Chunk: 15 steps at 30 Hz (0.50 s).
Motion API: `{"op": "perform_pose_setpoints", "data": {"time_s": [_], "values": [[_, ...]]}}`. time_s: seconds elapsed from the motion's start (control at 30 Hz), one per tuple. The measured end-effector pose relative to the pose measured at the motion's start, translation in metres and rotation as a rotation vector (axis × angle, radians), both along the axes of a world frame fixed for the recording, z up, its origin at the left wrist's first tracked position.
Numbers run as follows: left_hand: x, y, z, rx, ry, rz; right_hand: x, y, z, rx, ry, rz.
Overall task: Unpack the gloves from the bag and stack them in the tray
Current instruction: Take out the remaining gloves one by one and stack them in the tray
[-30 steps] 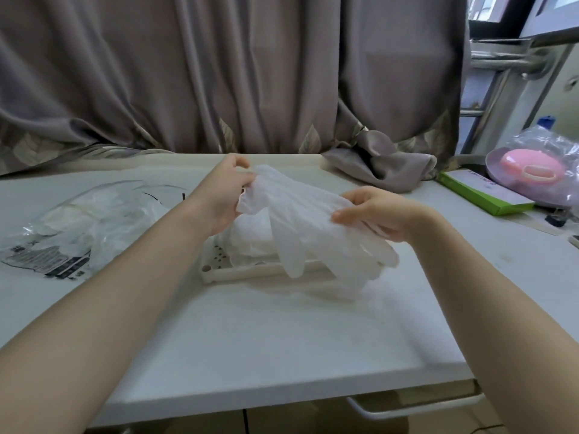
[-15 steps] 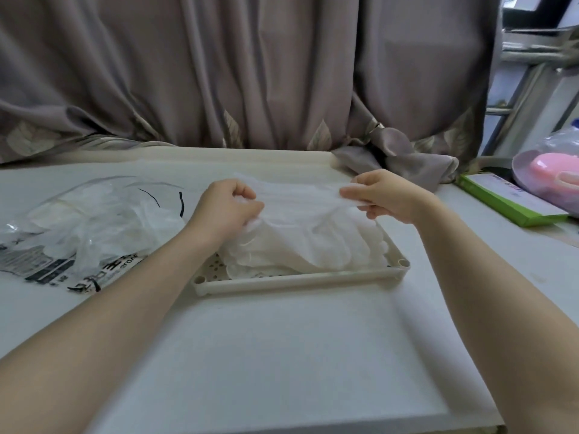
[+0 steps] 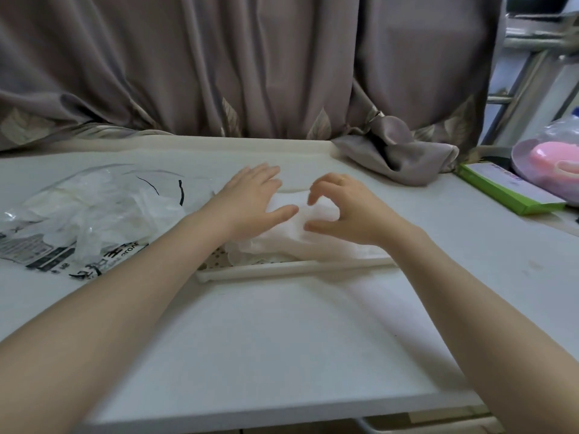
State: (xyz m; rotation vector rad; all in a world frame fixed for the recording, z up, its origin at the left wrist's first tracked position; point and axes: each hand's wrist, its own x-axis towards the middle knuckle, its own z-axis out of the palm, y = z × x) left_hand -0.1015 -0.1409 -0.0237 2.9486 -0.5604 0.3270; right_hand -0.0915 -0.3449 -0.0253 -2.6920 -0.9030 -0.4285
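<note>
A stack of thin white gloves (image 3: 300, 236) lies in the cream perforated tray (image 3: 282, 270) at the middle of the table. My left hand (image 3: 253, 198) lies flat on the left part of the stack, fingers straight. My right hand (image 3: 341, 211) hovers over the right part with fingers loosely arched and the thumb touching the top glove, gripping nothing. The clear plastic bag (image 3: 78, 214) with black print lies to the left, with several more white gloves showing inside and at its mouth.
A grey curtain (image 3: 250, 64) hangs behind the table, its bunched end (image 3: 398, 155) resting on the back right corner. A green box (image 3: 507, 189) and a pink item in clear wrap (image 3: 554, 164) sit at the right. The table's front edge is near me.
Both hands carried a glove down onto the stack in the tray and let go of it. The left hand has flattened on top and the right hand's fingers have opened.
</note>
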Motion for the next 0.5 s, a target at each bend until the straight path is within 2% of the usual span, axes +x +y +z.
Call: {"op": "perform_pose_setpoints", "data": {"time_s": [0.1, 0.23, 0.3, 0.4, 0.5], "values": [[-0.002, 0.000, -0.001, 0.026, 0.097, -0.004, 0.001, -0.017, -0.003, -0.058, 0.036, 0.016], [-0.004, 0.001, -0.002, 0.159, 0.085, 0.006, 0.003, -0.026, -0.003, -0.003, 0.005, -0.015], [-0.004, 0.001, -0.005, 0.204, 0.068, 0.006, 0.006, -0.034, -0.001, -0.081, -0.100, -0.048], [-0.004, 0.002, -0.011, 0.196, 0.100, 0.030, 0.004, -0.041, 0.004, -0.217, -0.049, -0.206], [-0.003, 0.004, -0.023, 0.235, 0.136, 0.045, -0.001, -0.022, 0.005, -0.019, -0.073, -0.211]]}}
